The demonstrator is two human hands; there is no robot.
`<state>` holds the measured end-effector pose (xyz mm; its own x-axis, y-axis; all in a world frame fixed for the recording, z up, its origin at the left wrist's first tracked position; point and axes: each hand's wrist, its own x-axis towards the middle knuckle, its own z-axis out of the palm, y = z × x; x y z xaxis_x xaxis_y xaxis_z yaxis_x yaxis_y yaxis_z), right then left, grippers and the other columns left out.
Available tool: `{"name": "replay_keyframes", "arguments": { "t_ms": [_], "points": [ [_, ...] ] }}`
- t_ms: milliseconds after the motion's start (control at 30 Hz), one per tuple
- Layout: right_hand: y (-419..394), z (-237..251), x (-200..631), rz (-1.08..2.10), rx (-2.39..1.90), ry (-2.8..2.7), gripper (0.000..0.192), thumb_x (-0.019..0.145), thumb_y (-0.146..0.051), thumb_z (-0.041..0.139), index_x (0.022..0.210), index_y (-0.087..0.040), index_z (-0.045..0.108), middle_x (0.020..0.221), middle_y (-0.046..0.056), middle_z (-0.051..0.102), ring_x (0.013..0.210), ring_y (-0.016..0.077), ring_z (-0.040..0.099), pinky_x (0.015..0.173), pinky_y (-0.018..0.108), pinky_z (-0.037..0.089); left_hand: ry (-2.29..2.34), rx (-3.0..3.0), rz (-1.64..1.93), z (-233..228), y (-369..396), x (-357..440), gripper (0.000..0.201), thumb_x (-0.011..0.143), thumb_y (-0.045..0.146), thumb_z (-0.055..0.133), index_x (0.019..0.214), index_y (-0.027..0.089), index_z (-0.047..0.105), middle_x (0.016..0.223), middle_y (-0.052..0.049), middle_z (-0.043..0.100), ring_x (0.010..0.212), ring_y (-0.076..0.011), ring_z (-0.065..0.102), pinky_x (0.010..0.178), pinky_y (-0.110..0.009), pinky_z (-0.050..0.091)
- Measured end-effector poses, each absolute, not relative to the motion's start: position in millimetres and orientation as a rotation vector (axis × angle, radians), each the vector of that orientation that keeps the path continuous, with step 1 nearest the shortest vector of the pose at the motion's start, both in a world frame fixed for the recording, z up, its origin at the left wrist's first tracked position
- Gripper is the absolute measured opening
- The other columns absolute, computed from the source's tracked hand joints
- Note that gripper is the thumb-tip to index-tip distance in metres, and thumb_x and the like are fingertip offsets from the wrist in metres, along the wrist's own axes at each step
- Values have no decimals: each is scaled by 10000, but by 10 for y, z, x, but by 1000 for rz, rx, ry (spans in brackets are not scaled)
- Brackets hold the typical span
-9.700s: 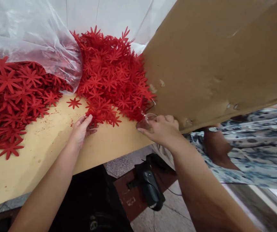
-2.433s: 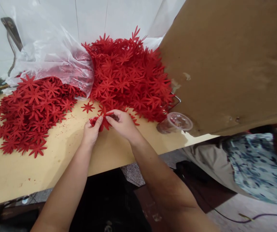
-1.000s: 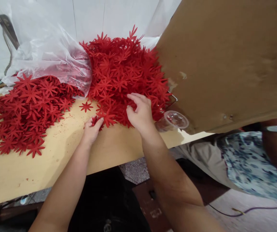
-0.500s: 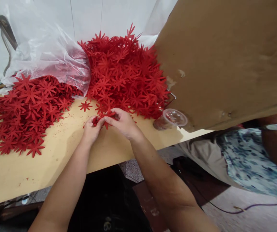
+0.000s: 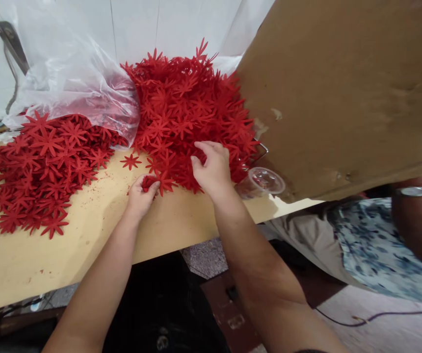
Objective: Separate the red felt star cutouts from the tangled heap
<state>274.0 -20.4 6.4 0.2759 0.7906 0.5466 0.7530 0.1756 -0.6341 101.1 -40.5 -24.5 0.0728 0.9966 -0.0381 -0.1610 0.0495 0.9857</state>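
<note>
A small stack of red flower cutouts [image 5: 148, 183] lay flat near the bench's [image 5: 86, 235] front edge; with petals pointing all round, it showed no long axis. The left hand [image 5: 139, 198] pinched the stack between thumb and curled fingers, which hid most of it. The right hand [image 5: 213, 169], fingers bent and partly closed, pressed into the big heap of cutouts [image 5: 189, 113] toward the back edge; whether it gripped any could not be told.

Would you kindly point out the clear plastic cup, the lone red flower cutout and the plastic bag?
clear plastic cup [image 5: 263, 180]: head view, rim.
lone red flower cutout [image 5: 130, 161]: head view, centre.
plastic bag [image 5: 71, 83]: head view, crumpled top.
</note>
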Motion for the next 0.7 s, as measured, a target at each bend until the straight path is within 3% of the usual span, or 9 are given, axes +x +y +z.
{"name": "replay_keyframes", "arguments": {
  "t_ms": [67, 167, 267, 400, 500, 567, 633, 700],
  "points": [
    [-288, 90, 2671, 70, -1548, -1477, 251, 704, -246, 576, 934, -162, 633, 1056, 126, 603, 1030, 255, 519, 922, 455, 389, 1055, 1089, 1207, -243, -402, 1016, 209, 614, 295, 672, 667, 166, 517, 500, 75, 463, 441, -43, 374, 473, -197, 308],
    [-454, 53, 2436, 581, -1410, -1549, 242, 747, -375, 551, 876, -182, 621, 877, 80, 651, 807, 195, 594, 745, 369, 478, 1017, 1099, 1197, -237, -411, 1024, 232, 612, 320, 675, 602, 160, 508, 488, 70, 464, 449, -42, 374, 483, -196, 314],
    [-533, -28, 2249, 951, -1287, -1583, 186, 738, -355, 562, 798, -181, 592, 739, 39, 642, 660, 151, 584, 644, 307, 468, 1006, 1076, 1214, -226, -429, 1018, 244, 600, 334, 692, 597, 155, 525, 492, 60, 489, 462, -48, 404, 494, -199, 329],
    [-414, -42, 2357, 675, -1343, -1499, 136, 771, -277, 496, 769, -179, 589, 708, 32, 600, 669, 154, 560, 664, 319, 458, 985, 856, 1187, -184, -446, 971, 264, 653, 399, 652, 752, 160, 600, 608, 16, 591, 509, -75, 499, 501, -210, 373],
    [-284, 17, 2573, 227, -1471, -1487, 197, 729, -205, 528, 903, -178, 616, 940, 93, 598, 921, 227, 551, 841, 420, 434, 830, 639, 1081, -140, -441, 926, 354, 740, 481, 525, 899, 177, 610, 783, -38, 654, 618, -115, 581, 547, -242, 441],
    [-265, 55, 2634, 23, -1531, -1543, 331, 682, -194, 583, 1012, -172, 604, 1120, 132, 546, 1092, 289, 467, 947, 501, 354, 756, 556, 1042, -118, -432, 905, 410, 769, 520, 455, 911, 170, 613, 815, -63, 659, 675, -137, 602, 590, -268, 471],
    [-323, 75, 2572, 11, -1525, -1629, 352, 698, -234, 589, 1042, -160, 599, 1155, 148, 536, 1124, 312, 439, 971, 534, 322, 722, 518, 1033, -102, -426, 896, 458, 775, 549, 422, 908, 158, 619, 827, -81, 660, 707, -152, 610, 621, -287, 484],
    [-424, 67, 2407, 181, -1447, -1713, 287, 765, -295, 533, 1007, -162, 612, 1061, 138, 587, 1043, 284, 500, 938, 509, 372, 707, 517, 1042, -89, -429, 897, 475, 779, 559, 408, 907, 155, 621, 835, -85, 661, 726, -157, 613, 641, -293, 489]
  ]
}}
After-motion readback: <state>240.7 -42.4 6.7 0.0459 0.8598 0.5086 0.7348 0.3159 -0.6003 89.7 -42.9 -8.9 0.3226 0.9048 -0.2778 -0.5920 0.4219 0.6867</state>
